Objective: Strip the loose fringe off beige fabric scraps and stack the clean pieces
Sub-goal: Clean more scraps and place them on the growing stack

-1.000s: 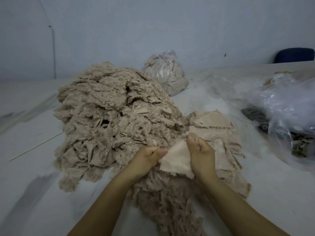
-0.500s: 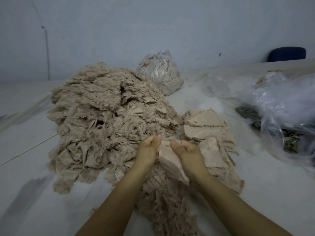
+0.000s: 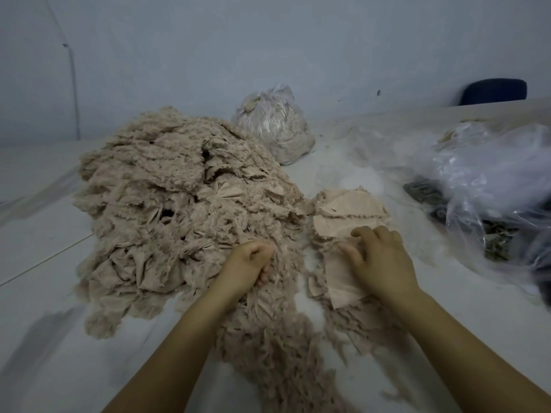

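Observation:
A big heap of fringed beige scraps (image 3: 185, 204) fills the left and middle of the table. To its right lies a low stack of clean pieces (image 3: 348, 210). My right hand (image 3: 378, 257) rests palm down on a smooth beige piece (image 3: 340, 281) at the near side of that stack, fingers arched, thumb spread over the cloth. My left hand (image 3: 247, 266) is curled tight, thumb against forefinger, down in the loose fringe (image 3: 283, 338) that trails toward me. What it pinches is mostly hidden by the fingers.
A tied clear bag of beige material (image 3: 274, 126) stands behind the heap near the wall. Crumpled clear plastic (image 3: 492, 180) with dark scraps (image 3: 426, 192) under it covers the right side. A dark blue chair back (image 3: 492, 90) shows at the far right.
The hands have parted. The right hand carried the piece right and down onto the stack. The left hand let go of it and dropped left into the fringe.

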Available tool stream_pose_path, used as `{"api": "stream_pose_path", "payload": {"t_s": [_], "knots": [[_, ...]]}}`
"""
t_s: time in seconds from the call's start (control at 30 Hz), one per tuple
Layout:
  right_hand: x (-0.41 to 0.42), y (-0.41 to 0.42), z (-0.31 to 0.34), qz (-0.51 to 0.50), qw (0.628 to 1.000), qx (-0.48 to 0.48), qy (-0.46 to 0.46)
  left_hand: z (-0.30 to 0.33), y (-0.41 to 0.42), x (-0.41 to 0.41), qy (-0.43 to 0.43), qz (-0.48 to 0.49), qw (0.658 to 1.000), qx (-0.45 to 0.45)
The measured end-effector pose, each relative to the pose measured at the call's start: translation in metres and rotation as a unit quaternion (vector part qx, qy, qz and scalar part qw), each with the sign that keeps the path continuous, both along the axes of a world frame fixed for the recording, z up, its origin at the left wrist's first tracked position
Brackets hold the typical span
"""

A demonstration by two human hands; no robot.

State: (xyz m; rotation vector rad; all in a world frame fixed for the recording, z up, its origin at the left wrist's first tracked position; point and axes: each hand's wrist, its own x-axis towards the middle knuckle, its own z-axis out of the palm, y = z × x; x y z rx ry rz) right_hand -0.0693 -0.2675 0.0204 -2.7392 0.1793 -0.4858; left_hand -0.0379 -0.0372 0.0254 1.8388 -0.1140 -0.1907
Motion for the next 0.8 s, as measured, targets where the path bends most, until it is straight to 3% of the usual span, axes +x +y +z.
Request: {"api": "stream_pose_path", "payload": {"t_s": [0.07, 0.13, 0.23, 0.43, 0.5, 0.57, 0.7, 0.8], "knots": [[-0.011, 0.006, -0.01, 0.081, 0.992, -0.003, -0.095, 0.0, 0.006, -0.003, -0.023, -0.037, 0.999, 0.016], [-0.018, 0.009, -0.029, 0.163, 0.986, -0.038, -0.012, 0.003, 0.015, -0.006, -0.072, -0.086, 0.991, 0.077], [-0.026, 0.0, -0.057, 0.193, 0.962, -0.139, 0.13, 0.009, 0.038, -0.009, -0.114, -0.164, 0.958, 0.207], [-0.027, -0.029, -0.045, 0.203, 0.956, -0.181, 0.11, 0.003, 0.081, -0.008, -0.192, -0.221, 0.883, 0.366], [-0.029, -0.016, -0.037, 0.188, 0.973, -0.116, 0.063, -0.002, 0.086, -0.005, -0.246, -0.18, 0.867, 0.394], [-0.03, 0.014, -0.028, 0.199, 0.98, 0.009, 0.011, -0.004, 0.082, -0.004, -0.28, -0.132, 0.868, 0.388], [-0.026, 0.081, -0.021, 0.255, 0.952, 0.124, 0.111, -0.002, 0.074, -0.007, -0.239, -0.064, 0.929, 0.275], [-0.016, 0.102, -0.028, 0.226, 0.952, 0.191, 0.082, 0.002, 0.076, -0.008, -0.235, -0.066, 0.939, 0.244]]}}
